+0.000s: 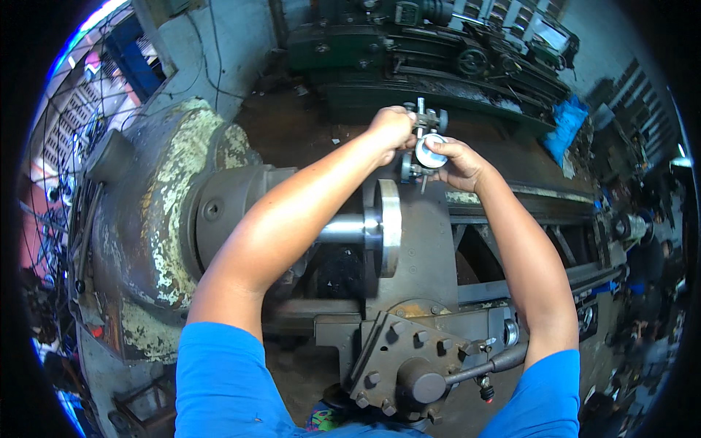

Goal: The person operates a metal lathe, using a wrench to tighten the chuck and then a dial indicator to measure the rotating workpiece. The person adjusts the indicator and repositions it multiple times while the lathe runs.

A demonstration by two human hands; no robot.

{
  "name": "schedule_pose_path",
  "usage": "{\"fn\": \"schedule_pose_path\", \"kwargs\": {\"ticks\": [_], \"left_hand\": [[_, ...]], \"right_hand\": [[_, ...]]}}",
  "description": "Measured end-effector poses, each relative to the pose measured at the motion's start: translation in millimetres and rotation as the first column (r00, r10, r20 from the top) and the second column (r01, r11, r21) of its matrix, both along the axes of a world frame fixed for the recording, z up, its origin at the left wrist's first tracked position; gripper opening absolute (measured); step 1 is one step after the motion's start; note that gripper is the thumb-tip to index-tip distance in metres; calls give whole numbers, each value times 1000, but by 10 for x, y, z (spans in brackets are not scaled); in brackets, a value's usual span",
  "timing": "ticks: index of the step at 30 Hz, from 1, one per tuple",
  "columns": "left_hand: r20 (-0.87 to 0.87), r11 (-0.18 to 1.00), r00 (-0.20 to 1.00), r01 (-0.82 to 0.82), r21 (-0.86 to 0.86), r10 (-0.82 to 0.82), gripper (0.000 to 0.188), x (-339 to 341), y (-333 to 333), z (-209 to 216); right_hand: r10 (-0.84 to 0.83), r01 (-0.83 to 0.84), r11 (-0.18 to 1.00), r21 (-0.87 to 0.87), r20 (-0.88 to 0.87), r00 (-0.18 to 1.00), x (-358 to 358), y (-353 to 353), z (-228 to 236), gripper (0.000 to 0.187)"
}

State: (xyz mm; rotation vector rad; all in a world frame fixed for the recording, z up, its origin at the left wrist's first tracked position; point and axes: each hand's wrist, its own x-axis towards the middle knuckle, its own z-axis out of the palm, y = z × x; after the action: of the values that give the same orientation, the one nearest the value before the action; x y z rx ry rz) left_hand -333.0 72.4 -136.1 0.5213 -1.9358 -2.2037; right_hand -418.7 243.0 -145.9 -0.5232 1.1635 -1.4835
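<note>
Both my arms reach out over a lathe. My left hand [394, 130] has its fingers closed round the upper part of a metal holder [422, 115] with rods and dark round knobs. My right hand [461, 164] grips a round dial indicator [431, 150] from its right side, thumb at the rim. The indicator is joined to the holder, and a thin stem points down below it. Nearer to me, a shiny metal disc [390, 228] on a shaft [342, 228] sticks out of the lathe chuck [226, 208], apart from my hands.
The worn lathe headstock [157, 212] stands at left. A square tool post [409, 358] with several bolts and a lever [485, 365] sits close to me. Lathe bed rails [526, 212] run right. Behind are another green lathe [438, 62] and a blue plastic bag [566, 128].
</note>
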Motion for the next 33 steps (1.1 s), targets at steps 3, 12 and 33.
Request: {"fn": "schedule_pose_path", "kwargs": {"ticks": [3, 12, 33], "left_hand": [[-9, 1000, 1000, -11, 27, 12, 18, -2, -4, 5], [24, 999, 999, -43, -23, 43, 26, 41, 61, 75], [-43, 940, 958, -288, -184, 285, 28, -113, -44, -17]], "right_hand": [[-29, 30, 999, 18, -80, 996, 82, -33, 12, 43], [-15, 20, 999, 40, -114, 993, 104, 1, 50, 45], [42, -31, 997, 67, -177, 983, 135, 26, 127, 48]]}}
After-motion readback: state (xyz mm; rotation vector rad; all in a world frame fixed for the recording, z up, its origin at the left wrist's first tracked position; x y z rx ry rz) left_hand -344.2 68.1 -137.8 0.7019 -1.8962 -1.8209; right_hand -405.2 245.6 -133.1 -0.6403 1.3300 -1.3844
